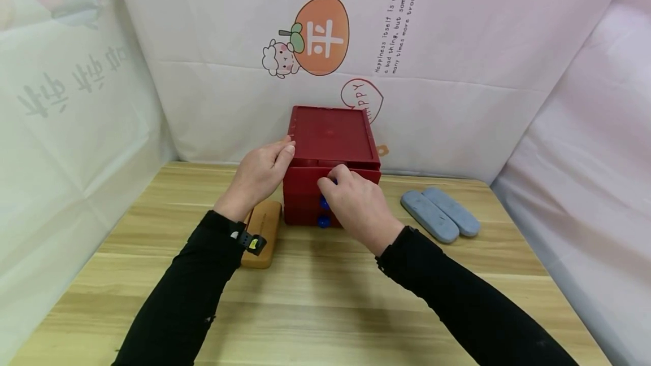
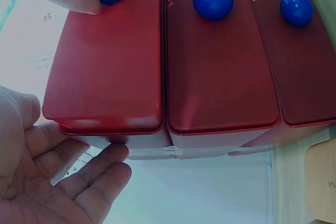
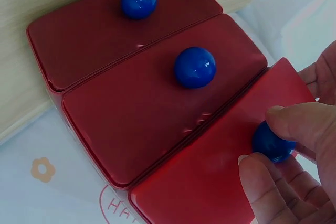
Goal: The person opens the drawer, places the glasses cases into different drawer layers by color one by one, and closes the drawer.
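Observation:
A red chest (image 1: 330, 131) with three stacked drawers, each with a round blue knob, stands on the table. My right hand (image 1: 356, 199) pinches the blue knob (image 3: 272, 144) of the top drawer (image 3: 210, 177) between thumb and fingers. That drawer stands slightly out from the chest, leaving a narrow gap along its upper edge. The middle drawer (image 2: 215, 72) and bottom drawer (image 2: 304, 61) sit flush. Against the chest's left side rests my left hand (image 1: 261, 171), its fingers extended along the wall near the top front corner.
Beside the chest, under my left wrist, lies a tan oblong case (image 1: 264, 236) with lettering. Two long blue-grey rounded pieces (image 1: 429, 216) lie side by side to the right. White printed cloth (image 1: 218, 106) hangs behind and along both sides of the wooden table (image 1: 305, 309).

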`<state>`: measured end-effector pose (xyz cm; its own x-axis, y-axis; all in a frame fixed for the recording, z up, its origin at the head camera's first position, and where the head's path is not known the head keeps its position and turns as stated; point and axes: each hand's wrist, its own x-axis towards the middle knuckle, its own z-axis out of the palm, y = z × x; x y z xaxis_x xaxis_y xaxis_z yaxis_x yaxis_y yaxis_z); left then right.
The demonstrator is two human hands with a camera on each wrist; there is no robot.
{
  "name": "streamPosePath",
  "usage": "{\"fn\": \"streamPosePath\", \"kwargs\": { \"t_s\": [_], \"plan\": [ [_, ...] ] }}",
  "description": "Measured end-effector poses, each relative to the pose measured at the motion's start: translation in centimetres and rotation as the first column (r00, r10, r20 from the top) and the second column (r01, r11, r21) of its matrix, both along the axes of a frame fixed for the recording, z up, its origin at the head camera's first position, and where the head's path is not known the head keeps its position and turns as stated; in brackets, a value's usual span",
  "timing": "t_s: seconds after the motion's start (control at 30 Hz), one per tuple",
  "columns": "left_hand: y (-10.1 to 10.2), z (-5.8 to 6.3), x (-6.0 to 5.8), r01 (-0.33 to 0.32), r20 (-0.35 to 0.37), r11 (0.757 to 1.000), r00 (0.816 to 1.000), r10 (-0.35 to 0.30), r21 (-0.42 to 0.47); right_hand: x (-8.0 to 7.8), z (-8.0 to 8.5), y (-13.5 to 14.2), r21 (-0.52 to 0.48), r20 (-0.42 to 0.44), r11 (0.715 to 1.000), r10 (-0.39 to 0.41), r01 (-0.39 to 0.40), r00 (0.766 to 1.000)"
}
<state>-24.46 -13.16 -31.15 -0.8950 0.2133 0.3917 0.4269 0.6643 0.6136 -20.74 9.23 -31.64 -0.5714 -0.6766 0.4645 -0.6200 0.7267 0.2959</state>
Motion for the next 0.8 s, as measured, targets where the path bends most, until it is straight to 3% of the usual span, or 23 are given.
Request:
{"fn": "streamPosePath", "kwargs": {
  "t_s": [0.5,0.8],
  "plan": [
    [0.0,-0.1,-0.2,0.001,-0.009,1.0,1.0,-0.001,-0.004,-1.5,0.0,-0.4,0.013,0.063,0.999,-0.05,0.049,0.997],
    [0.0,-0.1,-0.1,0.003,-0.014,1.0,1.0,-0.003,-0.012,-2.1,-0.2,-0.5,0.013,0.051,0.998,-0.063,0.062,0.997]
  ]
}}
